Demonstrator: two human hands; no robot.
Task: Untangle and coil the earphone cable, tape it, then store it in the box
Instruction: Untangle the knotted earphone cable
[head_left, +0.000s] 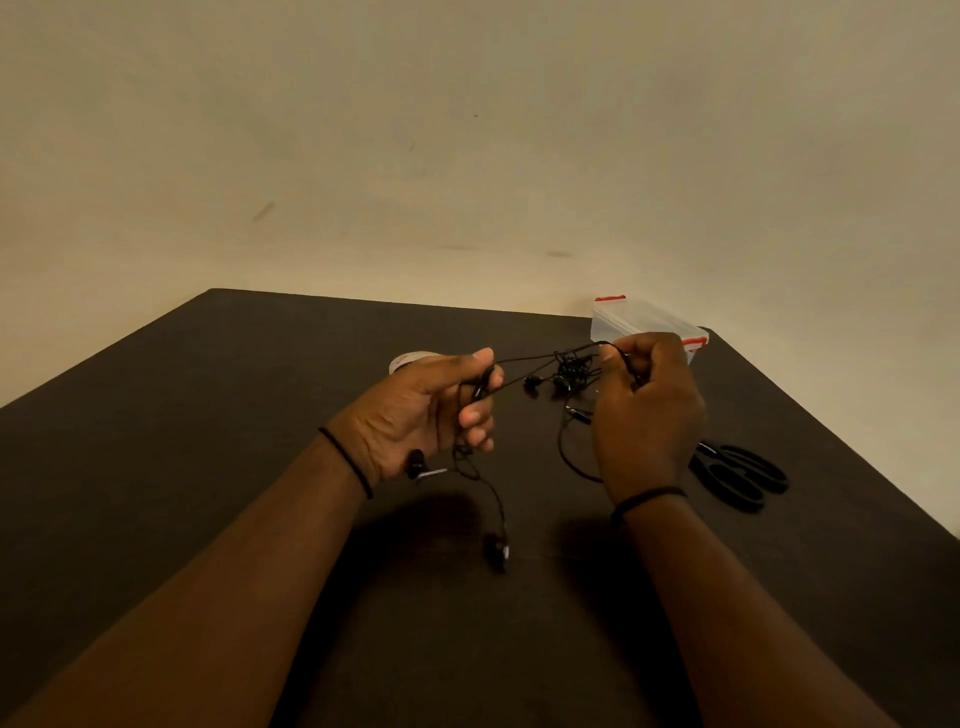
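Forearms: both reach in from the near edge over the table (208, 415), each with a thin dark band at the wrist.
Left hand (426, 410): raised above the table, palm turned inward, thumb and curled fingers pinching the cable (540, 357) beside a small inline piece.
Below left hand: slack cable drops in loose loops; one earbud (415, 462) hangs by the heel of the hand, and a second earbud (497, 548) dangles lower on a longer strand, nearer the camera.
Tape (408, 360): a pale roll on the table behind the left hand, mostly hidden by it.
Between the hands: a strand runs nearly taut from the left fingers up to the right fingers; behind it sits a dark knot (569, 370) of cable with more buds in it. Whether the knot rests on the table or hangs cannot be told.
Right hand (647, 410): back toward the camera, fingers curled, gripping the cable at its upper fingertips; another loop hangs down beside its wrist.
Box (639, 319): clear plastic with red clasps, at the far right corner of the table, just behind the right hand, lid down as far as can be seen.
Scissors (740, 475): black-handled, flat on the table right of the right wrist.
Wall (467, 130): plain and pale, behind the table.
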